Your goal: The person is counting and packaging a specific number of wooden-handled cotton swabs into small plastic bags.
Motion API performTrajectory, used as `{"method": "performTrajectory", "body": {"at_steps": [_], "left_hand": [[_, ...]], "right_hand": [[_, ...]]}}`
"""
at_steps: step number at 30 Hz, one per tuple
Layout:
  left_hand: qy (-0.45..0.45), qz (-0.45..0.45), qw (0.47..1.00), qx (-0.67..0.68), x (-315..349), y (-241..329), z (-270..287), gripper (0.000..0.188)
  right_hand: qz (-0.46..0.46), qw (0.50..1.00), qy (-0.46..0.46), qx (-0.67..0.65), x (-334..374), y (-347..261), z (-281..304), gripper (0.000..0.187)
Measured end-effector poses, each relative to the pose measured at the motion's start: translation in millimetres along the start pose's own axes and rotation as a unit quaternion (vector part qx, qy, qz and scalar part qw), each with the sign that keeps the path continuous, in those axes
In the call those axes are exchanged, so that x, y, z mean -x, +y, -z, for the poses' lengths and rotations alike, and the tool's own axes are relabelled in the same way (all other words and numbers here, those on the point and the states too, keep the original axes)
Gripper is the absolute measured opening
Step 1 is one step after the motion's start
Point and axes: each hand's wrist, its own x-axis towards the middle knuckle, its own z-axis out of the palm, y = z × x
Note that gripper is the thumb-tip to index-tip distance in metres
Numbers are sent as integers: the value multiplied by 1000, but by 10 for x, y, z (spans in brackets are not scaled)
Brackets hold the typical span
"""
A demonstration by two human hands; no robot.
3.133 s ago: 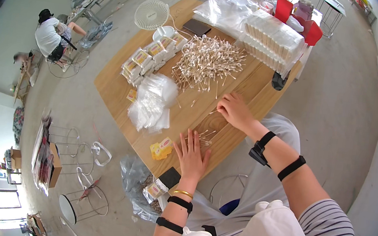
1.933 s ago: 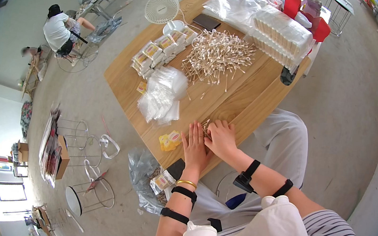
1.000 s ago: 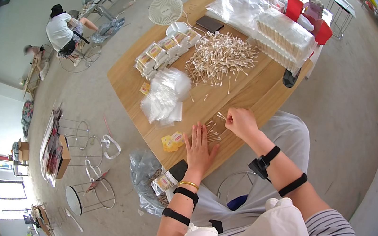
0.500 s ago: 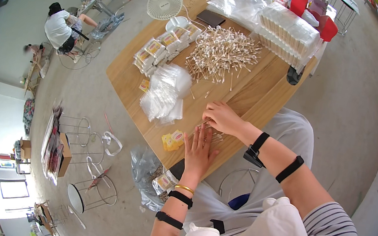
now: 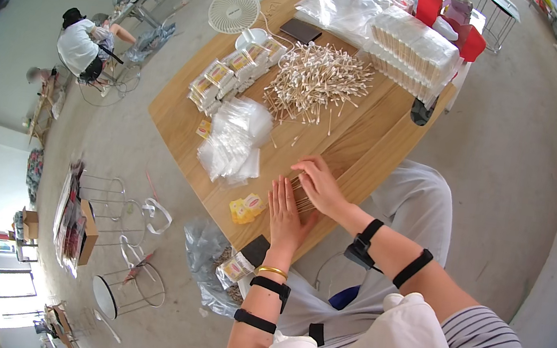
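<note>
Loose cotton swabs [image 5: 299,196] lie side by side in a small row on the wooden table [image 5: 358,158], between my two hands. My left hand [image 5: 287,214] lies flat along their left side, its fingers stretched out and close together. My right hand [image 5: 320,185] arches against their far right side, fingers bent but apart from the palm; its fingertips reach toward the swabs' far ends. Part of the row is hidden under the hands. Left of my left hand are small yellow printed cards [image 5: 246,208]. A large heap of cotton swabs [image 5: 320,81] lies farther back.
Clear plastic bags [image 5: 233,141] lie left of the heap, beside packed swab bags [image 5: 224,77]. A white fan [image 5: 234,12], a dark flat case [image 5: 301,31] and stacked clear packs [image 5: 414,50] stand farther back. A grey plastic bag [image 5: 205,263] is below the near-left corner. Another person [image 5: 83,44] sits far left.
My right hand has gone from pinching at the swabs' far ends to arching along their right side. My left hand has moved slightly up and left against the row. The view has shifted a little.
</note>
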Motion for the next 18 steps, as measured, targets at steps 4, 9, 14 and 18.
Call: {"method": "performTrajectory", "body": {"at_steps": [4,9,14,18], "left_hand": [[34,20,999,6,-44,22,-104,102],[62,34,997,21,11,13,-131,99],[61,16,998,9,58,90,-134,91],[48,0,997,-60,120,121,-171,87]], "right_hand": [[28,1000,-11,-5,6,-64,-271,19],[10,999,11,42,-117,-3,-112,22],[91,953,55,283,-697,229,290,24],[104,935,4,339,-1046,335,375,7]]}}
